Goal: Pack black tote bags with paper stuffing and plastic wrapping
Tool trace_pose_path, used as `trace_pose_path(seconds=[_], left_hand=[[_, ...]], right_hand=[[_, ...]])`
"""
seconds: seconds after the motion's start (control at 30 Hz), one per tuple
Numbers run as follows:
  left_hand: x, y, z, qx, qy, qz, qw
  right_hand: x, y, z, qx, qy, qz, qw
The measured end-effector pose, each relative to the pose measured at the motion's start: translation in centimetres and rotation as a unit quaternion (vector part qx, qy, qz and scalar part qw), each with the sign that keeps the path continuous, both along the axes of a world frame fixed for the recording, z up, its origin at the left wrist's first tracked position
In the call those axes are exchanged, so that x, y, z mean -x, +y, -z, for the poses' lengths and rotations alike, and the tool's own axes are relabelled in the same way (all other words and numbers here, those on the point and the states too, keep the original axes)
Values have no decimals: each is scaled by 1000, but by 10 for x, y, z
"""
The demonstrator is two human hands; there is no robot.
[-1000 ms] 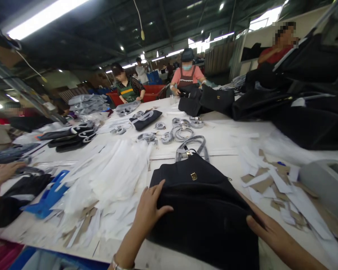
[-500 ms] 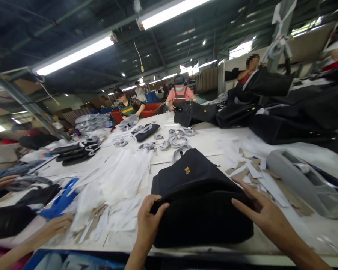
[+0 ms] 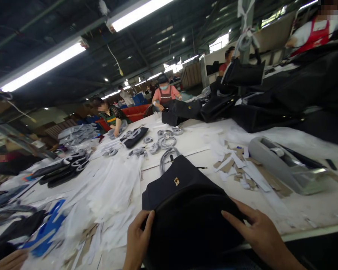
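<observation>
A black handbag (image 3: pixel 194 228) with a small gold emblem (image 3: pixel 176 182) on its flap lies tilted in front of me at the table's near edge. My left hand (image 3: pixel 138 234) grips its left side, with thumb and fingers closed on the black material. On the other side, my right hand (image 3: pixel 260 230) holds the bag with the thumb in front; the fingertips are partly hidden. The bag's lower part is dark and runs out of view at the bottom. Just behind it rises a wrapped handle loop (image 3: pixel 163 165).
White wrapping sheets (image 3: pixel 112 191) cover the table at left, near a blue plastic piece (image 3: pixel 46 228). Paper scraps (image 3: pixel 242 168) and a grey tape dispenser (image 3: pixel 284 165) sit at right. Black bags (image 3: pixel 293 97) are heaped beyond. A neighbour's hand (image 3: pixel 9 260) shows at lower left; co-workers stand across the table.
The handbag has come closer to me and tipped, with both my hands still on it. My view has swung right. The neighbour's hand is now farther toward the lower left.
</observation>
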State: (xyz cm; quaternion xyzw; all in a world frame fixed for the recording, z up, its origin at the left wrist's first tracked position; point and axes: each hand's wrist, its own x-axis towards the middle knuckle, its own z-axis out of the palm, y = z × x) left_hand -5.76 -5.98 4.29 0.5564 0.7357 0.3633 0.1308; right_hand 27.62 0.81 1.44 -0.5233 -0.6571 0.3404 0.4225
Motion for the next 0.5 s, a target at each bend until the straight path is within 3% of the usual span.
trace_pose_path(seconds=[0.1,0.27,0.4,0.5], left_hand=[[-7,3,-16,41,31,65,997],[-19,29,-42,67,15,148,987],[-16,85,-58,19,13,125,992],[-18,138,-72,73,23,149,986]], right_hand=[[5,-16,-2,-88,-10,-17,996],[9,-31,-9,-249,-3,-128,960],[3,-30,-21,-263,28,-201,943],[-1,-26,-27,-249,50,-245,936]])
